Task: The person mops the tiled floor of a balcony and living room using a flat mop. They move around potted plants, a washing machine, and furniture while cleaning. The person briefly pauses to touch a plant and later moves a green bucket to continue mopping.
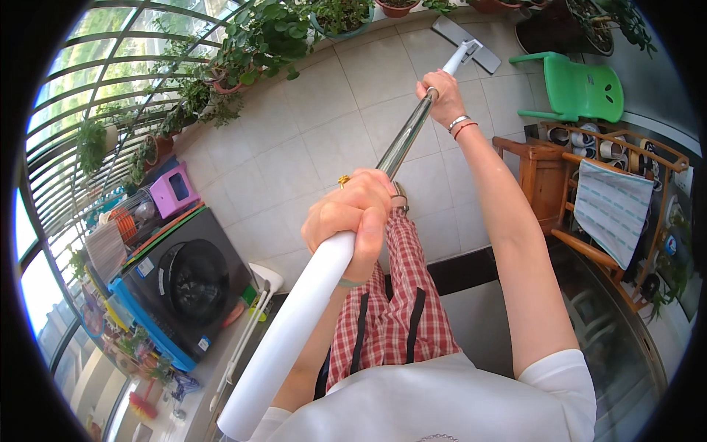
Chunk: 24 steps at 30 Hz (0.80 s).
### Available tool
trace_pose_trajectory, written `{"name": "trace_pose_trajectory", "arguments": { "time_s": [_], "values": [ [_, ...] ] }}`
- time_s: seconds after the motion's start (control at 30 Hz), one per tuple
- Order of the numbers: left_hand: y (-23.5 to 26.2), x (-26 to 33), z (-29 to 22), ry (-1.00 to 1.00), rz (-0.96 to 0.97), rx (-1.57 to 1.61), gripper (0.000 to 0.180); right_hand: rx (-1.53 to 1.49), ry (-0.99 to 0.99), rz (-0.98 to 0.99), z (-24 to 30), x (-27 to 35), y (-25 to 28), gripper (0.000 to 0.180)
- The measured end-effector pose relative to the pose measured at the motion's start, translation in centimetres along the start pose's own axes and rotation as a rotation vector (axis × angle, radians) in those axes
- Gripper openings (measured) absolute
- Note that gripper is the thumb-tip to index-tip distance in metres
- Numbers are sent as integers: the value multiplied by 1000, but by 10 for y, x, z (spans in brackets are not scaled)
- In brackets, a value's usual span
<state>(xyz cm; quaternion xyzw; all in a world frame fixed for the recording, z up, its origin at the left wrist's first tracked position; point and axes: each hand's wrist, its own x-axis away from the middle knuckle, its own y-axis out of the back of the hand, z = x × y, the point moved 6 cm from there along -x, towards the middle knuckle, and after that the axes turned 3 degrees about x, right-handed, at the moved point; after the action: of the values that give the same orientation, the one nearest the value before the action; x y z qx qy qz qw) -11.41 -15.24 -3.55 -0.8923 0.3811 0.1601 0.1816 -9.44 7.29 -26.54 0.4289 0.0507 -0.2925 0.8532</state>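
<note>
A flat mop point(408, 137) runs slantwise from the lower left to the far right of the middle. My left hand point(352, 219), with a gold ring, is wrapped round the top of its shaft, just above the white grip. Farther down, my right hand point(442, 99) grips the shaft where the metal tube meets a white lower part. A bracelet and a red string circle the right wrist. The grey mop head point(467, 44) lies flat on the tiled floor point(309, 140) at the far end. My palms are hidden by my fingers.
Potted plants point(269, 40) line the far edge and barred window. Beside the mop head stands a green chair point(582, 87); a wooden shoe rack point(611, 158) is at the right. At the left are a dark washing machine point(195, 280) and a purple stool point(174, 189).
</note>
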Motion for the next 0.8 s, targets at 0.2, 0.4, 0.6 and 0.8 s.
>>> {"name": "trace_pose_trajectory", "arguments": {
  "time_s": [0.2, 0.4, 0.6, 0.8],
  "values": [
    [-13, 6, -41, 20, 15, -61, 16, -58, -104, -6, 28, 24, 8, 20],
    [18, 48, -125, 46, 52, -95, 14, -121, -97, -29, 126, 78, -15, 19],
    [72, 137, -216, 76, 45, -151, 12, -145, -123, 11, 249, 164, -49, 18],
    [134, 225, -317, 170, -69, -248, 20, -244, -146, 63, 387, 257, -93, 17]
  ]
}}
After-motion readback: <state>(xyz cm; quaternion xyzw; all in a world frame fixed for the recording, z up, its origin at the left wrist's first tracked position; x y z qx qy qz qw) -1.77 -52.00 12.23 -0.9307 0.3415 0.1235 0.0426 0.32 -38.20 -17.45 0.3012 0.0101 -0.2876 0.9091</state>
